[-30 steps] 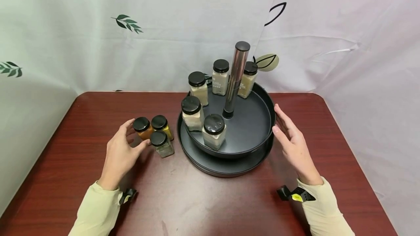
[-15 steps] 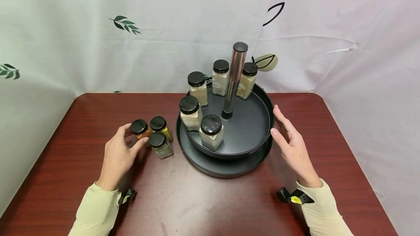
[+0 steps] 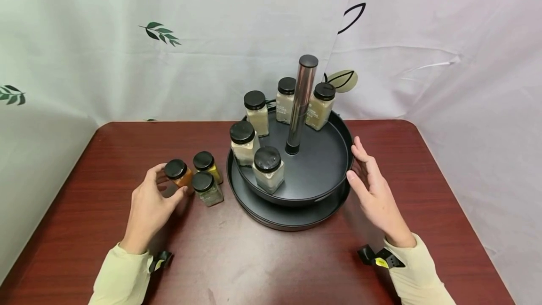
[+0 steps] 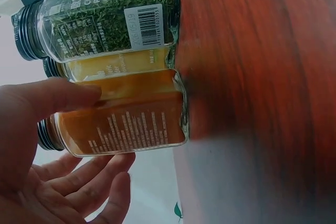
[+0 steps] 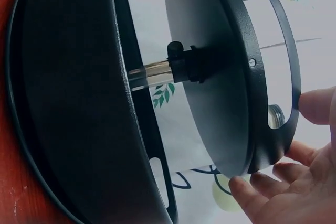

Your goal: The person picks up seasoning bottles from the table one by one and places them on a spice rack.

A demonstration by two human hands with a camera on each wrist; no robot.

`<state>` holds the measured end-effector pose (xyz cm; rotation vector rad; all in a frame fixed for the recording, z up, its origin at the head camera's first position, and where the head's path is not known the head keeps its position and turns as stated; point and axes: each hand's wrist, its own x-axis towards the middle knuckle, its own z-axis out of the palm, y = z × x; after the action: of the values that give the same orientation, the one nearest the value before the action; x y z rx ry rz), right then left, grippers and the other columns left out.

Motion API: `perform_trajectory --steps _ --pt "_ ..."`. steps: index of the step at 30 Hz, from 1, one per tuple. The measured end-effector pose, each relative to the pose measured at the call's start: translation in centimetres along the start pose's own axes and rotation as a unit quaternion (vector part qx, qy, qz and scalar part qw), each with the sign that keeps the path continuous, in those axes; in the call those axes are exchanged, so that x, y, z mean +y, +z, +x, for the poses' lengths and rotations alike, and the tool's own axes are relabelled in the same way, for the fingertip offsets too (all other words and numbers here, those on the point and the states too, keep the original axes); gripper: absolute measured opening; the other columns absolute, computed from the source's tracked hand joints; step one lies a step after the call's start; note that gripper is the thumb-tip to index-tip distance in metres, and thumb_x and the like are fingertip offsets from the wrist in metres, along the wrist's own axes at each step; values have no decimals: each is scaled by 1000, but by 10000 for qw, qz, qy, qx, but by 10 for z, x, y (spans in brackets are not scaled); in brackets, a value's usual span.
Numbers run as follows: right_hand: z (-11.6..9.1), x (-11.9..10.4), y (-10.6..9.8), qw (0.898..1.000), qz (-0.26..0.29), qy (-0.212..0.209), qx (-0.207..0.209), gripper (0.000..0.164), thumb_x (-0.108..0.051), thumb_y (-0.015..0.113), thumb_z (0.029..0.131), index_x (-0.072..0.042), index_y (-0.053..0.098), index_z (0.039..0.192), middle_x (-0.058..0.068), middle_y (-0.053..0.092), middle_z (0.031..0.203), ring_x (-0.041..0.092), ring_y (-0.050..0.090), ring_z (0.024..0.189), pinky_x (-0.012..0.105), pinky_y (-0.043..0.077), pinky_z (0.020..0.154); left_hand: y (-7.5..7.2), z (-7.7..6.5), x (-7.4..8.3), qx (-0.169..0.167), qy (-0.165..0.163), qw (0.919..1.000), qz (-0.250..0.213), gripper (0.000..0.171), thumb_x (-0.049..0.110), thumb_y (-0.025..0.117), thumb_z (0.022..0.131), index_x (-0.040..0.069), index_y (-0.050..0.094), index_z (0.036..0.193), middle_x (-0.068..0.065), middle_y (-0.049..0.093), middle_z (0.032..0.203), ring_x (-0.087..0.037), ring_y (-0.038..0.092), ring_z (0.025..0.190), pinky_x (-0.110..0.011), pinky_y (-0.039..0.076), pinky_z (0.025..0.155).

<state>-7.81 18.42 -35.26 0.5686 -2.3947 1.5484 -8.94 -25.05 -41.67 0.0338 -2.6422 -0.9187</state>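
Note:
My left hand [image 3: 144, 211] pinches a spice jar [image 3: 184, 180] of orange powder with a black lid, which leans toward the palm. In the left wrist view the thumb [image 4: 68, 95] lies along the jar's side, with fingers curled on its other side. Close beside it stand a chopped parsley jar [image 4: 110, 19] and a jar of yellow powder [image 3: 215, 173]. My right hand [image 3: 378, 201], fingers mostly extended, touches the rim of the upper tray [image 3: 322, 168] of a black two-tier spice rack, at a slotted opening seen in the right wrist view.
Several black-lidded jars of pale powder, such as a front jar [image 3: 269, 178], stand along the upper tray's left and back. A metallic post [image 3: 302, 102] rises from its centre. The lower tray [image 3: 279, 219] rests on the brown table [image 3: 262, 267]. A white curtain [image 3: 233, 8] hangs behind.
The orange jar has come left, away from the other two, with my left hand. The upper tray has turned slightly: its front jars shifted left, its back ones right.

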Motion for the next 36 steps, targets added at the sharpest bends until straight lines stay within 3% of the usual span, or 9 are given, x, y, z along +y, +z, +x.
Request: perform_trajectory --steps 6,15,23,27,33,36 --pt "-2 -4 1 9998 -209 -62 9 46 6 46 92 9 30 136 9 17 153 27 24 136 20 28 105 0 -4 -2 37 159 9998 125 75 17 80 70 11 43 135 -12 60 109 -30 62 89 -47 49 72" --pt "-3 -9 3 9976 -695 12 63 61 2 50 92 -2 23 146 10 22 151 31 31 132 13 28 103 2 -3 -7 111 347 9993 112 74 22 82 68 19 47 134 -3 62 109 -19 60 89 -26 44 68" --pt "-4 -9 5 9970 -763 -12 136 59 5 53 90 4 27 143 9 19 152 34 35 129 13 29 101 3 -3 -9 121 430 9990 15 65 23 83 67 17 54 126 -1 62 106 -17 58 88 -18 41 67" --pt "-6 -10 6 9975 -690 -68 123 60 6 53 89 5 26 143 9 16 153 35 35 128 15 31 102 3 -4 -8 136 378 9992 5 65 24 84 66 16 55 124 -2 62 107 -20 61 85 -22 43 67" --pt "-9 -10 8 9972 -740 -93 111 60 6 53 89 4 25 143 8 15 153 37 36 128 16 30 103 1 -5 -7 138 157 9998 -71 68 25 86 63 14 55 123 -7 66 105 -28 65 89 -40 47 71" --pt "-10 -10 9 9973 -729 -18 103 58 4 52 90 4 25 142 7 13 154 37 36 128 14 29 102 1 -6 -7 136 61 9999 -82 69 26 86 62 15 55 122 -7 68 103 -28 65 91 -38 46 70"
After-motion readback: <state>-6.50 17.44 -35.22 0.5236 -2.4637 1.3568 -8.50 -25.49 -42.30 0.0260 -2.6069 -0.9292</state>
